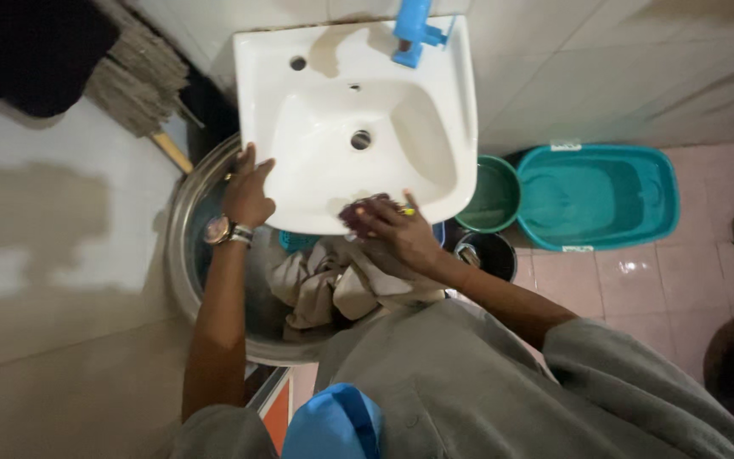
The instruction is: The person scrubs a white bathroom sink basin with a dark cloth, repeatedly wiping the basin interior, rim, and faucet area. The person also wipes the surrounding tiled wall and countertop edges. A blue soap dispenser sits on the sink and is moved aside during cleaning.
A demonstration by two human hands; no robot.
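- The right hand [397,231] pressed a dark scrub pad [365,210] against the front rim of the white sink [333,119], fingers curled on it;
- the left hand [246,194] lay spread on the sink's left edge, holding nothing;
- pale cloth [324,285] sat bundled in a metal basin [206,280] below the sink;
- a teal tub [596,197] stood on the floor, well apart.

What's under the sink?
A metal basin with beige cloth, plus a green bucket and a dark pot poking out. The sink hides the basin's far side.
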